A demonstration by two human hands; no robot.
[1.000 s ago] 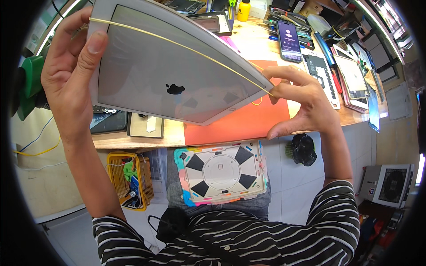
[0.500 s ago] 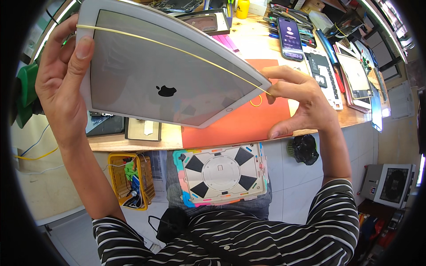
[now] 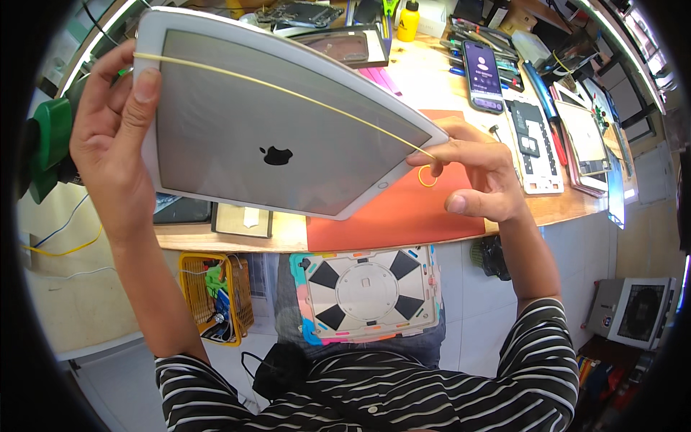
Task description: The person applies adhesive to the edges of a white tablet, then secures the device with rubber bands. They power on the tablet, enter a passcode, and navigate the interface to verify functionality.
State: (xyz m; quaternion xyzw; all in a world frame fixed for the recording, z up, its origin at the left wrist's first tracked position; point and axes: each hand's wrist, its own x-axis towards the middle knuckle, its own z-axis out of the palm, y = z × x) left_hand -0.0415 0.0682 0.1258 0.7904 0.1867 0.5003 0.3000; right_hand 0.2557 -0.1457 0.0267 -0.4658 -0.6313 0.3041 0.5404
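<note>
A white-framed tablet (image 3: 237, 155) hangs tilted above the workbench, its grey screen showing a dark logo. A pale yellow rubber band (image 3: 288, 89) crosses the screen from the left edge to the right corner. My left hand (image 3: 119, 137) is closed on the tablet's left edge, thumb on the front frame. At the right corner is my right hand (image 3: 479, 169), its index finger across the corner by the band and its thumb held apart; the fingers behind the tablet are partly hidden. Below, a multicoloured tablet case (image 3: 367, 288) lies back side up on my lap.
An orange mat (image 3: 389, 223) covers the bench's front edge, with a small yellow rubber band (image 3: 428, 176) on it. To the right lie a lit phone (image 3: 482, 75), an opened device (image 3: 533, 144) and stacked tablets (image 3: 583, 137). A yellow basket (image 3: 241, 299) stands below left.
The tablet has shifted slightly right and down in view. My right index finger now reaches farther over the tablet's front corner.
</note>
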